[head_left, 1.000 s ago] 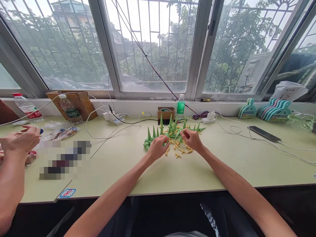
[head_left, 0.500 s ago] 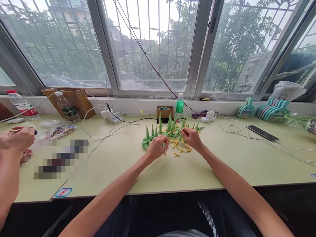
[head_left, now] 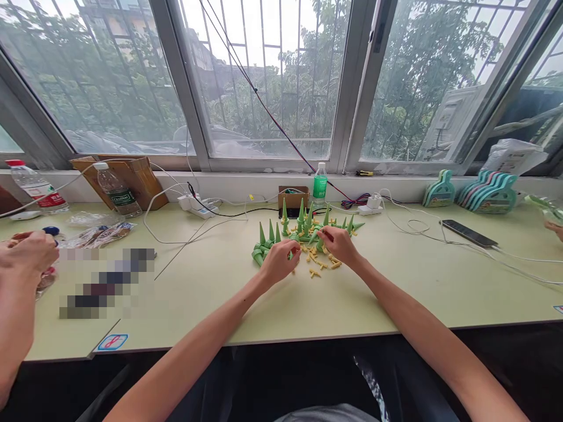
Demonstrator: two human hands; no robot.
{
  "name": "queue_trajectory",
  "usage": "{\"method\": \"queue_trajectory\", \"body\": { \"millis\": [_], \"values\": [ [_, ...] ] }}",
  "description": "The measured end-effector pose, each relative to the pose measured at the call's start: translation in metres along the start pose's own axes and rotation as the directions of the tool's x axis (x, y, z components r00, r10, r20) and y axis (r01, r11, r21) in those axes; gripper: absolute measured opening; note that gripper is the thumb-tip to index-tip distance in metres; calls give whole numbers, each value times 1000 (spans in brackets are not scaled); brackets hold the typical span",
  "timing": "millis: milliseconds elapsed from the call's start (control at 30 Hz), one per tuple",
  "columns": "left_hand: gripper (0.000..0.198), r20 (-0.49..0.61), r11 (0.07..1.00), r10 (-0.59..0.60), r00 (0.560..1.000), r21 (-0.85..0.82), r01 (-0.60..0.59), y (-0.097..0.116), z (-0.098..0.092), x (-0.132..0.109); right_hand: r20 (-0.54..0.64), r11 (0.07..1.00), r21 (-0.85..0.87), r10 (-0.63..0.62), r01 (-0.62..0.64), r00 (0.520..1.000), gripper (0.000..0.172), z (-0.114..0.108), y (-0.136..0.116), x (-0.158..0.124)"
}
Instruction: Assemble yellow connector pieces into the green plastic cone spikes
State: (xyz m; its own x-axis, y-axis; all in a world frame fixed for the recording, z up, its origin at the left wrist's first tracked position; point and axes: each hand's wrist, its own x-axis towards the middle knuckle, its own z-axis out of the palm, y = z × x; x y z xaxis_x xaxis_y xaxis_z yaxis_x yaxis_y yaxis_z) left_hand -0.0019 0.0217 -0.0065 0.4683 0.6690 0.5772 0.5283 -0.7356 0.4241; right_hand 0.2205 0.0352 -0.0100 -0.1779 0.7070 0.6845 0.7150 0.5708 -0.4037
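My left hand (head_left: 281, 259) is closed in a pinch above the table, and whatever is between its fingertips is too small to make out. Just to its right, my right hand (head_left: 338, 244) has its fingers closed on a green cone-shaped piece (head_left: 314, 237), which points down and left. Around both hands stand several pointed green plastic pieces (head_left: 285, 218), some upright, others lying down. Small yellow T-shaped pieces (head_left: 314, 274) are scattered between and in front of the hands.
Behind the pieces are a small brown box (head_left: 288, 193) and a green-labelled bottle (head_left: 320, 183). A phone (head_left: 470, 234) and white cables lie at right, near teal plastic pieces (head_left: 492, 196). A co-worker's hand (head_left: 30, 255) is at far left, another person's hand (head_left: 555, 228) at the right edge.
My right hand has shifted slightly left; my left hand is nearly still. At the right edge, the light green object has moved and a hand has come into view. Dark blue beside the co-worker's hand shows more.
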Motion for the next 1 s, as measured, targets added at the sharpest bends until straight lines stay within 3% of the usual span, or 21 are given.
{"method": "queue_trajectory", "body": {
  "millis": [233,400,533,633,767,1000],
  "values": [
    [10,-76,998,-61,995,30,63,-2,-2,2,-19,998,44,50,-49,999,34,5,2,-1],
    [11,-190,984,-160,969,49,173,-8,-16,7,-16,986,108,132,-130,991,31,4,0,-1],
    [12,-213,972,-200,956,76,221,-16,-27,9,1,972,148,182,-181,983,30,3,-1,-2],
    [11,-149,966,-209,967,120,227,-20,-30,10,0,969,153,197,-195,980,32,3,-2,-2],
    [8,38,958,-198,980,220,185,-18,-31,8,-47,970,153,198,-188,979,33,3,-4,-2],
    [12,227,917,-183,957,390,83,-13,-29,4,-159,961,229,194,-155,968,31,-1,-19,-3]
  ]
}}
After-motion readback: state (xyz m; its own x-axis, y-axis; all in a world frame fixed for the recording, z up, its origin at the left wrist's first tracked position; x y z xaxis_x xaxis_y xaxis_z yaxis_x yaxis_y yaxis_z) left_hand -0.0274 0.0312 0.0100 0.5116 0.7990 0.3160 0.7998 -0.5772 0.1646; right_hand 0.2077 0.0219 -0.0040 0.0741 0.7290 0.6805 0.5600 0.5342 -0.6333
